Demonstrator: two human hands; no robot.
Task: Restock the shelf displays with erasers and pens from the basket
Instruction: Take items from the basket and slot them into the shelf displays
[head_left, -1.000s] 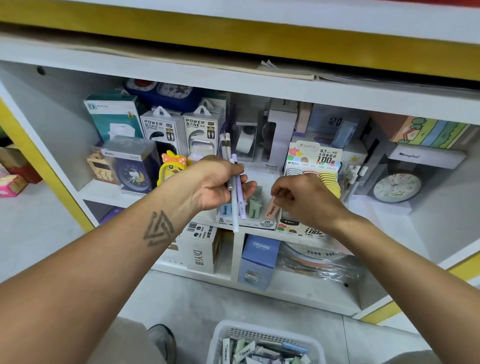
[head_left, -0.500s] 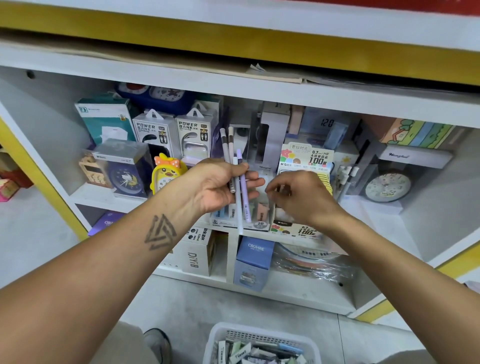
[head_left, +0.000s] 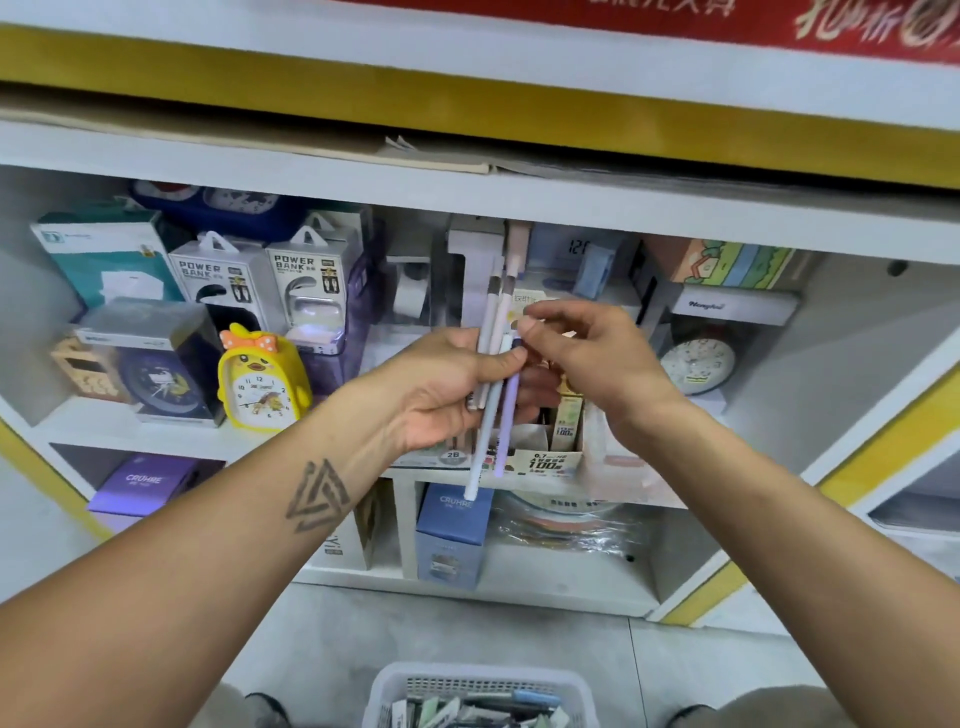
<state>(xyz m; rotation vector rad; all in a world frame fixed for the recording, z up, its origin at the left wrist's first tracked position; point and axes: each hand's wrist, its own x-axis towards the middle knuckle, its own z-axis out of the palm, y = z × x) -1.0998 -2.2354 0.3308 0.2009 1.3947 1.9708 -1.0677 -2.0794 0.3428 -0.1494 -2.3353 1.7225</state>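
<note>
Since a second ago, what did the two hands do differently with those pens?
The right hand came up from the display box on the shelf and across to the pens, and now pinches the top of one. The left hand kept its grip on the bundle, holding it upright. The basket on the floor and the yellow duck clock stayed where they were.

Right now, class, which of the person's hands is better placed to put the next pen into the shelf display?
The right hand: its fingertips already pinch a pen top, directly above the display box. The left hand grips the pens.
</note>
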